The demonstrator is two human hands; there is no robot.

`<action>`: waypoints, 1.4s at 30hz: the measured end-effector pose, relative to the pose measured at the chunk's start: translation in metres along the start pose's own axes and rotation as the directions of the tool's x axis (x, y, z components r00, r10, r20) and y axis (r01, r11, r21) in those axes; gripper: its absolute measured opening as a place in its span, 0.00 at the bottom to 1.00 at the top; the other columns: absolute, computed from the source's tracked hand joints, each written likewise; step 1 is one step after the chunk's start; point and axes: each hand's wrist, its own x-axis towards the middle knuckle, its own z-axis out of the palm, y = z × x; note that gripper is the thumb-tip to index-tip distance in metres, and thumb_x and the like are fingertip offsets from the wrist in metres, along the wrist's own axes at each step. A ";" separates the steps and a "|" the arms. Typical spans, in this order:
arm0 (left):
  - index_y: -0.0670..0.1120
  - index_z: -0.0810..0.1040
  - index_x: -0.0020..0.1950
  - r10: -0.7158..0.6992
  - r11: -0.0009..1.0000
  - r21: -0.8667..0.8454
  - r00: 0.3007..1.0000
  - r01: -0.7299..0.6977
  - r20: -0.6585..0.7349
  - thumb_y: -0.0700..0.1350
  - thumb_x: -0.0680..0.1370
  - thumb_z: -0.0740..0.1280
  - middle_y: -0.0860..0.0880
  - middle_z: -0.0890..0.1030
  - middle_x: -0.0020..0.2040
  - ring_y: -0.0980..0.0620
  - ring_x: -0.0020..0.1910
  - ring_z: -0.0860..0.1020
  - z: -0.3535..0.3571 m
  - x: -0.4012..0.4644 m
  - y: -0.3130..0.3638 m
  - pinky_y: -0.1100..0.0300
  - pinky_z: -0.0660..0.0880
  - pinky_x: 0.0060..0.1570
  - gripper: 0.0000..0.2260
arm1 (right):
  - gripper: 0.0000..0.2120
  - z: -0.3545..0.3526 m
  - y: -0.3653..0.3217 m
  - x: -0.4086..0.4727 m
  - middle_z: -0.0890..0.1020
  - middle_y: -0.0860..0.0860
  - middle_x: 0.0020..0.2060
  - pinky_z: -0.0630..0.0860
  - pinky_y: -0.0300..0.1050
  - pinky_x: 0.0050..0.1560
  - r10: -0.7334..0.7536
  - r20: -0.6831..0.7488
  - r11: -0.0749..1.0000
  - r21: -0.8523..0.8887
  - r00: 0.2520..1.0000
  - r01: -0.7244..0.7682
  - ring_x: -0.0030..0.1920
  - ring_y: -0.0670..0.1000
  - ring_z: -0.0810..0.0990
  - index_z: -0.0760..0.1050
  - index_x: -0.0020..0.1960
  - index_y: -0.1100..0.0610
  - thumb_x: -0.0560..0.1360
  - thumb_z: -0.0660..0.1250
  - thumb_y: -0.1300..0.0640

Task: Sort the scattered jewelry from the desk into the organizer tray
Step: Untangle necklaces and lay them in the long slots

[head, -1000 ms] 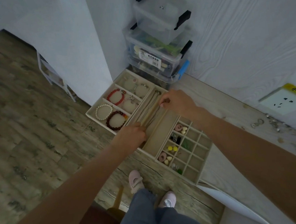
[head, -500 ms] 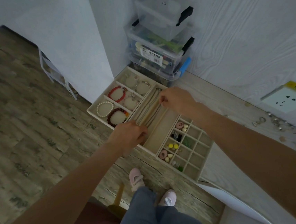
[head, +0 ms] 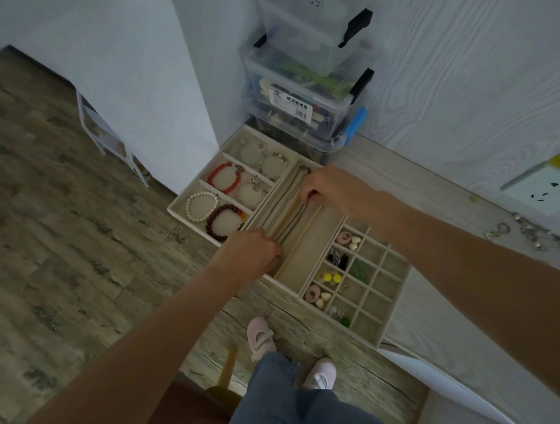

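A beige organizer tray point(head: 313, 253) lies on the desk's left end. Its left section holds bracelets: a red one point(head: 223, 178), a pearl one point(head: 202, 206), a dark bead one point(head: 224, 222). Thin chain necklaces point(head: 289, 216) lie stretched along the long middle slots. My left hand point(head: 246, 254) pinches the near end of a chain, and my right hand point(head: 329, 186) pinches the far end. The right grid point(head: 385, 270) holds small earrings and beads. Loose jewelry point(head: 526, 230) lies scattered on the desk at the far right.
Stacked clear storage boxes point(head: 310, 82) stand against the wall behind the tray. A white wall socket point(head: 550, 189) sits at the right. Below the desk edge are my legs and pink shoes point(head: 260, 336), and the wooden floor spreads to the left.
Both hands have stayed on the chain in the middle slots. My right hand has shifted slightly along the slot, and the view has tilted a little.
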 end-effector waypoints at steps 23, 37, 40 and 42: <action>0.45 0.78 0.51 0.014 0.987 0.158 0.984 -0.043 0.180 0.43 0.81 0.55 0.46 0.80 0.43 0.47 0.44 0.78 -0.016 0.016 0.006 0.57 0.74 0.40 0.11 | 0.11 -0.023 -0.003 0.007 0.80 0.59 0.52 0.66 0.29 0.43 -0.008 -0.037 1.000 -0.016 0.999 0.007 0.51 0.56 0.78 0.79 0.55 0.63 0.75 0.63 0.68; 0.47 0.79 0.55 0.036 0.983 0.166 0.974 -0.075 0.225 0.45 0.80 0.57 0.47 0.80 0.47 0.47 0.46 0.79 -0.021 0.019 0.009 0.54 0.77 0.43 0.12 | 0.05 -0.008 0.008 -0.005 0.81 0.56 0.41 0.77 0.31 0.38 0.341 -0.253 0.853 0.488 0.905 -0.185 0.32 0.43 0.80 0.80 0.49 0.64 0.75 0.67 0.64; 0.46 0.78 0.55 0.037 0.984 0.161 0.974 -0.074 0.222 0.46 0.80 0.57 0.46 0.80 0.48 0.47 0.46 0.79 -0.020 0.020 0.008 0.54 0.78 0.44 0.12 | 0.07 -0.009 0.007 -0.005 0.81 0.56 0.39 0.71 0.25 0.30 0.381 -0.176 0.740 0.646 0.908 -0.186 0.25 0.36 0.77 0.80 0.50 0.65 0.74 0.69 0.64; 0.46 0.78 0.55 0.039 0.984 0.159 0.974 -0.076 0.223 0.46 0.80 0.57 0.46 0.80 0.48 0.47 0.47 0.79 -0.019 0.020 0.008 0.55 0.77 0.44 0.12 | 0.07 -0.008 0.010 -0.004 0.81 0.53 0.38 0.71 0.24 0.29 0.394 -0.176 0.736 0.648 0.902 -0.195 0.24 0.34 0.76 0.80 0.50 0.64 0.73 0.69 0.63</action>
